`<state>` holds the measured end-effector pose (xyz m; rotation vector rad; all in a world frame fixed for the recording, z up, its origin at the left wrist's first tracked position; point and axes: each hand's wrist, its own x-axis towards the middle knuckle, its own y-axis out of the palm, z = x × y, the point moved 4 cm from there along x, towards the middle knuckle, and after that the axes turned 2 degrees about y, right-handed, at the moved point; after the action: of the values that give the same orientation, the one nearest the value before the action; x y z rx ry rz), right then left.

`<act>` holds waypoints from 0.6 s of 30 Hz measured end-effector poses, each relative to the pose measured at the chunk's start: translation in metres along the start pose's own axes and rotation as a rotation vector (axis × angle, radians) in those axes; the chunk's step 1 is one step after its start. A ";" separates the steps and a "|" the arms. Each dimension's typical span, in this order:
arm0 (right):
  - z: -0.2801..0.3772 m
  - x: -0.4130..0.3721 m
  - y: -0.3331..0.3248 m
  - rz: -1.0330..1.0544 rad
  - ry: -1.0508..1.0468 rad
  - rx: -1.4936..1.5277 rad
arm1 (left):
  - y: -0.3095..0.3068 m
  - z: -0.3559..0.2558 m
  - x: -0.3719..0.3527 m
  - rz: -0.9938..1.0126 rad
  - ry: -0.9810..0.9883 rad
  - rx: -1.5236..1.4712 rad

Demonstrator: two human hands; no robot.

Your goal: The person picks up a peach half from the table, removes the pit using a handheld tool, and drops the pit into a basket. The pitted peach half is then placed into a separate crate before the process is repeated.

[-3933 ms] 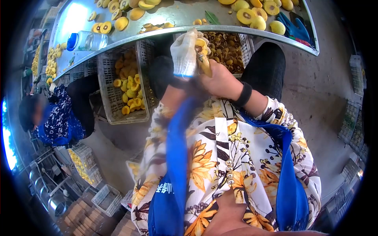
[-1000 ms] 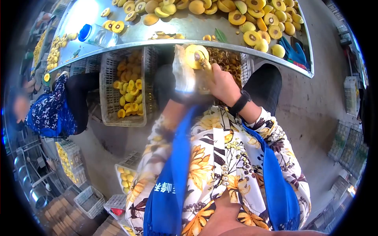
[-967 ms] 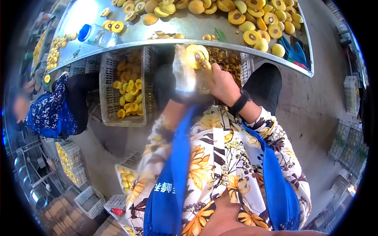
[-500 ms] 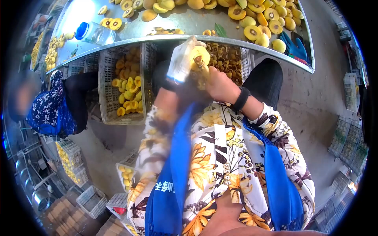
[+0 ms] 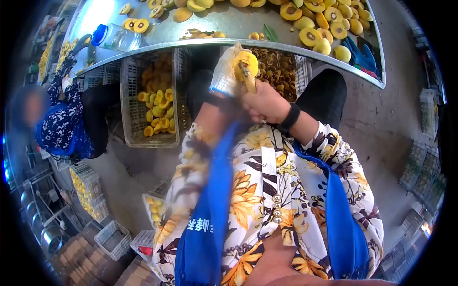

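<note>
My left hand, in a white knitted glove, is closed around a yellow peach half with its cut face towards me. My bare right hand, a black band on its wrist, grips a small hand tool with a yellowish handle. The tool's dark tip is at the middle of the peach half; its exact shape is too small to make out. Both hands are just below the metal table's front edge, above a crate of brown peach pits and scraps.
Cut peaches cover much of the metal table, with a plastic bottle and blue gloves. A crate of yellow peach halves stands below, left. A co-worker sits at the far left.
My right hand and the tool have shifted slightly at the peach half, which my left hand still holds. The co-worker's arm now reaches up to the table. The view has shifted a little.
</note>
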<state>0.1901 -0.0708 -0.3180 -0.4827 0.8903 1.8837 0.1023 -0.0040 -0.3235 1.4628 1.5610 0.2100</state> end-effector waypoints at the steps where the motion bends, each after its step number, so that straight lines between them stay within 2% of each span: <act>1: 0.002 -0.002 0.001 -0.004 0.004 -0.009 | 0.002 0.000 -0.002 0.017 0.028 0.019; 2: 0.004 -0.003 0.002 -0.008 0.008 -0.017 | 0.003 0.001 -0.002 0.034 0.055 0.038; 5: 0.008 -0.006 0.002 -0.012 0.003 0.006 | -0.003 0.000 0.007 0.033 0.358 0.327; 8: 0.009 -0.007 0.001 0.038 0.001 0.064 | -0.002 0.000 0.014 0.088 0.299 0.232; 11: 0.007 -0.009 0.005 0.038 0.024 0.101 | 0.004 0.001 0.009 0.253 -0.018 0.093; 14: 0.007 -0.007 0.006 0.029 0.019 0.112 | 0.009 -0.003 0.005 0.310 -0.043 0.073; 17: 0.004 -0.004 0.003 0.055 0.037 0.119 | 0.000 -0.004 0.013 0.070 0.243 0.320; 18: 0.003 -0.003 0.001 0.069 0.046 0.119 | -0.003 -0.004 0.015 0.061 0.301 0.338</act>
<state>0.1904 -0.0705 -0.3133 -0.4294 1.0551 1.8750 0.1002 0.0097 -0.3313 1.8075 1.8617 0.2172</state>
